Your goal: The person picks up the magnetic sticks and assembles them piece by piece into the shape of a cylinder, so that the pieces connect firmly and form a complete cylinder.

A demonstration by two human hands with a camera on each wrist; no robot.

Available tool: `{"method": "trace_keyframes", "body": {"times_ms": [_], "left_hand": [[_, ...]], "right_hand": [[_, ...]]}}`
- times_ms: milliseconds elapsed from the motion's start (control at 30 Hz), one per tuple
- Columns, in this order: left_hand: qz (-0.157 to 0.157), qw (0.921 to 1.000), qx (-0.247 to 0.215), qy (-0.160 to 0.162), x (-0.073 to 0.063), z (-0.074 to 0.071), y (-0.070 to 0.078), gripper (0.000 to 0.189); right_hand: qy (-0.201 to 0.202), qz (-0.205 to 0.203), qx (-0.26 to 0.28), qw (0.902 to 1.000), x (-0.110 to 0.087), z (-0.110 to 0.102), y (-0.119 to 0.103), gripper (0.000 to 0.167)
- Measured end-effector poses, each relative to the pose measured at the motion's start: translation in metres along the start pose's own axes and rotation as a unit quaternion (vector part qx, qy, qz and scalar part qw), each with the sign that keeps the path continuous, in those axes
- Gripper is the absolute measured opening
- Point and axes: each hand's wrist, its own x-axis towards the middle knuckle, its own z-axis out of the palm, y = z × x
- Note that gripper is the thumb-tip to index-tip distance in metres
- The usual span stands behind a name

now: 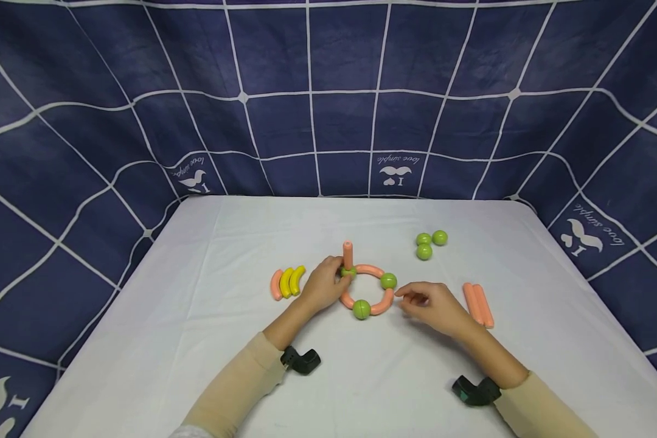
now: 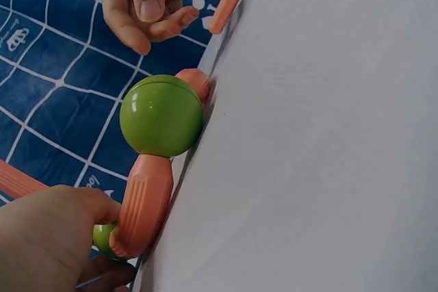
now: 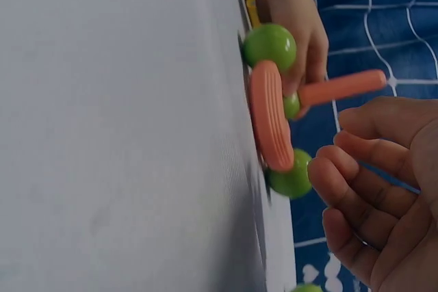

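On the white table lies a ring of curved orange pieces (image 1: pixel 369 269) joined by green balls (image 1: pixel 362 309). A straight orange stick (image 1: pixel 348 255) stands upright on the ball at the ring's far left. My left hand (image 1: pixel 324 283) pinches that green ball (image 3: pixel 292 106), thumb and fingers on either side of it. Just right of the ring hovers my right hand (image 1: pixel 429 304), its fingers loosely bent and nothing between them. In the left wrist view, one curved piece (image 2: pixel 145 203) runs from the held ball to a nearer green ball (image 2: pixel 162 115).
Left of the ring lie two yellow curved pieces (image 1: pixel 291 281) beside an orange curved one (image 1: pixel 276 285). Three loose green balls (image 1: pixel 424 251) sit at the back right. Two straight orange sticks (image 1: pixel 479 305) lie beyond my right hand. A dark blue gridded cloth (image 1: pixel 339 121) hangs around the table.
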Motion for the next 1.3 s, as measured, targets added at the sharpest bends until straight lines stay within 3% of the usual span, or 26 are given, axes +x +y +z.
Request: {"method": "trace_keyframes", "body": {"times_ms": [267, 467, 900, 1133, 1300], "left_hand": [[0.023, 0.9995, 0.01, 0.016, -0.002, 0.005, -0.005, 0.031], [0.017, 0.9997, 0.007, 0.014, -0.003, 0.004, -0.004, 0.034], [0.018, 0.9998, 0.004, 0.01, -0.004, 0.005, -0.006, 0.034], [0.019, 0.9997, 0.013, 0.003, -0.004, 0.004, -0.007, 0.038], [0.018, 0.9998, 0.012, 0.0, -0.003, 0.004, -0.007, 0.04]], "right_hand": [[0.046, 0.016, -0.021, 0.9986, -0.014, -0.019, 0.015, 0.015], [0.084, 0.022, -0.035, 0.9956, -0.025, -0.033, 0.025, 0.015], [0.133, 0.104, 0.004, 0.9856, -0.053, -0.061, 0.044, 0.023], [0.159, 0.141, -0.055, 0.9757, -0.06, -0.074, 0.052, 0.03], [0.188, 0.143, -0.097, 0.9668, -0.064, -0.08, 0.06, 0.025]]}}
